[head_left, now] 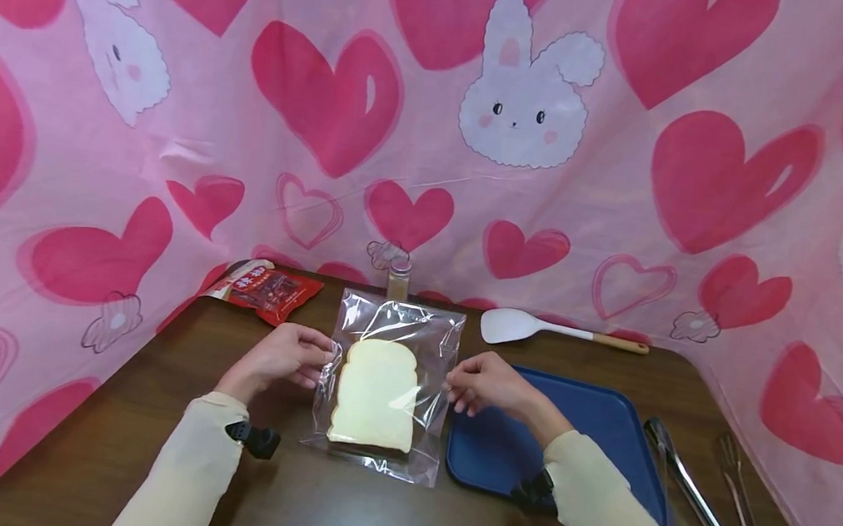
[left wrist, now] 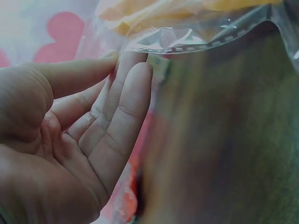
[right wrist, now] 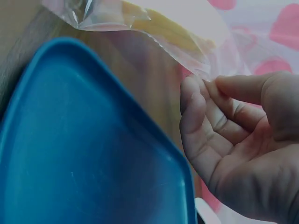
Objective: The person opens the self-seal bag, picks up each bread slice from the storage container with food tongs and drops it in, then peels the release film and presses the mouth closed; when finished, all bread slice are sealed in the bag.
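Note:
A slice of bread (head_left: 376, 394) lies inside a clear plastic bag (head_left: 439, 340) in the middle of the head view. My left hand (head_left: 290, 358) pinches the bag's left edge between thumb and fingers. On the other side, my right hand (head_left: 489, 383) pinches its right edge. In the left wrist view, thumb and fingertips meet at the bag's edge (left wrist: 187, 49), with the bread's crust above. The right wrist view has the thumb and fingertips on the bag's rim (right wrist: 159, 39), beside the blue tray (right wrist: 88, 135).
A red food packet (head_left: 276, 292) lies at the back left, and a small jar (head_left: 399, 280) stands behind the bag. A white spatula with a wooden handle (head_left: 510, 326) is at the back right. Metal tongs (head_left: 698, 496) and another long metal utensil (head_left: 742, 504) lie right of the tray.

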Motion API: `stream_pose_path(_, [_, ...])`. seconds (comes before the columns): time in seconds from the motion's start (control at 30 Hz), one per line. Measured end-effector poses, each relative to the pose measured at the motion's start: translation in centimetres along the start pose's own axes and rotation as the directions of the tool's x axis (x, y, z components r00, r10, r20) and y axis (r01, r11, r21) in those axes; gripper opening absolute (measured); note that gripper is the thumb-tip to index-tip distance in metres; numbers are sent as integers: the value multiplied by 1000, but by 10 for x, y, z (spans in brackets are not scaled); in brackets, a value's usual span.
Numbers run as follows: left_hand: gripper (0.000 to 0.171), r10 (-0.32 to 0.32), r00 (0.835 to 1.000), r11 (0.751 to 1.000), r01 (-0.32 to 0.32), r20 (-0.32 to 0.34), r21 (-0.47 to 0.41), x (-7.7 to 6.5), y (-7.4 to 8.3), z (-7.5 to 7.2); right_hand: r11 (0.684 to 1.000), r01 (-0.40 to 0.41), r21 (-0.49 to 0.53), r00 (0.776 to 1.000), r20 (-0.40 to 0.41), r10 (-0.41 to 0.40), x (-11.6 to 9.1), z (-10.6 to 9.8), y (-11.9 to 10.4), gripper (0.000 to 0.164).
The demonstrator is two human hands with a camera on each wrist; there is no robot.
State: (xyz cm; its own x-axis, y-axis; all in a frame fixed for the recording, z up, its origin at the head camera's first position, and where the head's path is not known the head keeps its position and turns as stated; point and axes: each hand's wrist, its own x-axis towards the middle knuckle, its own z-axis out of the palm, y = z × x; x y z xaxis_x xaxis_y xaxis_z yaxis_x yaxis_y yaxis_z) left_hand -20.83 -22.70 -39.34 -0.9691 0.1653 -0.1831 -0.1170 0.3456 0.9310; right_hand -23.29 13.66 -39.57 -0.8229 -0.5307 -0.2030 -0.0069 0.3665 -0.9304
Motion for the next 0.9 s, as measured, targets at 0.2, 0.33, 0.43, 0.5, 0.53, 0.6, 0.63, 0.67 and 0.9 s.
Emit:
stream_pose_path(0.2, [33, -62, 998, 998, 61, 26, 21, 17, -14, 5, 992, -97, -85, 995, -48, 93, 15, 6, 8, 20])
stream_pose_path(0.33, [34, -96, 995, 992, 94, 21, 80, 21, -17, 7, 977, -140, -160, 989, -79, 129, 21, 12, 11, 19])
stream_pose_path(0.43, [35, -120, 993, 988, 118, 20, 100, 24, -17, 9, 964, -166, -207, 984, -105, 147, 23, 14, 12, 20])
stream_pose_path(0.5, [33, -135, 991, 986, 133, 16, 103, 25, -18, 10, 958, -184, -220, 980, -122, 160, 25, 14, 12, 20])
stream_pose_path(0.53, [32, -144, 990, 985, 142, 9, 102, 26, -18, 10, 956, -191, -223, 978, -130, 165, 26, 14, 12, 21])
stream_pose_path(0.6, [30, -154, 988, 983, 153, -3, 105, 27, -19, 11, 953, -204, -225, 974, -143, 175, 27, 14, 12, 21])
stream_pose_path(0.63, [29, -153, 988, 982, 153, -9, 114, 27, -20, 11, 952, -208, -222, 973, -147, 179, 27, 14, 13, 21])
stream_pose_path(0.67, [29, -152, 988, 981, 153, -13, 122, 28, -20, 11, 952, -213, -220, 972, -151, 182, 27, 14, 13, 20])
stream_pose_path(0.9, [25, -142, 989, 972, 145, -32, 182, 30, -17, 15, 947, -235, -218, 965, -167, 201, 24, 14, 15, 23])
